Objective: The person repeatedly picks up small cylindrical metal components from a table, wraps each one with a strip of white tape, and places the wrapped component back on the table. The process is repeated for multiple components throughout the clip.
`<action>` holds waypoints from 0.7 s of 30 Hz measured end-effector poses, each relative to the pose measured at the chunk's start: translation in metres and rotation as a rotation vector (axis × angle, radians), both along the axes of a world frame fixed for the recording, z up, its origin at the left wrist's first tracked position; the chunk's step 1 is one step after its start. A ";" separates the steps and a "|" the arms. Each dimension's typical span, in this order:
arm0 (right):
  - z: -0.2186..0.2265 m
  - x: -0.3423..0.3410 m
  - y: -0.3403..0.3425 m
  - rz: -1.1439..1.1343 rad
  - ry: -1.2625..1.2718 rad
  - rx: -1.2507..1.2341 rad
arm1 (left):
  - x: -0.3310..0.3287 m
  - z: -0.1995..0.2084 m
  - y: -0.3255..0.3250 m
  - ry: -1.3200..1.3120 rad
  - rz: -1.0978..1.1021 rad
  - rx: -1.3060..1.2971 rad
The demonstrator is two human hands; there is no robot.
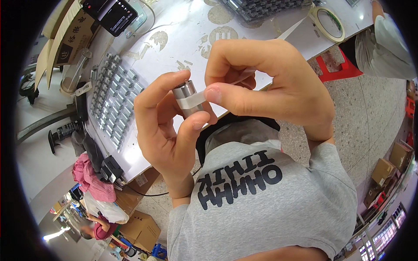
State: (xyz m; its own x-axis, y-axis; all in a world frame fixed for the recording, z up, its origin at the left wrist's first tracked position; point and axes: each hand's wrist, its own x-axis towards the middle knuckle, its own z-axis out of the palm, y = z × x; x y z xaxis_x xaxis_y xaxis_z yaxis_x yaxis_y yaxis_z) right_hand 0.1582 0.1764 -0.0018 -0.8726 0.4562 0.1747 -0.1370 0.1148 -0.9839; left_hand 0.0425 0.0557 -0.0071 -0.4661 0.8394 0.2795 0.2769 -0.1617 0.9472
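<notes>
Nearest the camera, my right hand [276,82], at two o'clock, is closed in a pinch on a pale tape strip [192,101]. My left hand [160,129], towards nine, curls half open, gripping a silver cylinder [187,90] between thumb and fingers, just off centre at eleven; the strip lies across its side. Similar cylinders [114,100] sit in rows on the white table [183,26] towards ten, a tape roll [318,25] between one and two.
</notes>
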 end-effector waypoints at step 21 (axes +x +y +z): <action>-0.009 0.000 0.002 -0.050 0.041 0.023 | 0.010 -0.004 0.012 0.446 -0.010 -0.198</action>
State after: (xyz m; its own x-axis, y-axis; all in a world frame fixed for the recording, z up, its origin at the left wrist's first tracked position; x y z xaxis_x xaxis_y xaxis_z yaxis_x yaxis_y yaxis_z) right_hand 0.1582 0.1788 -0.0105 -0.8409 0.4942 0.2206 -0.1703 0.1452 -0.9746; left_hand 0.0521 0.0672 -0.0110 -0.3287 0.9006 0.2843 0.6619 0.0050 0.7496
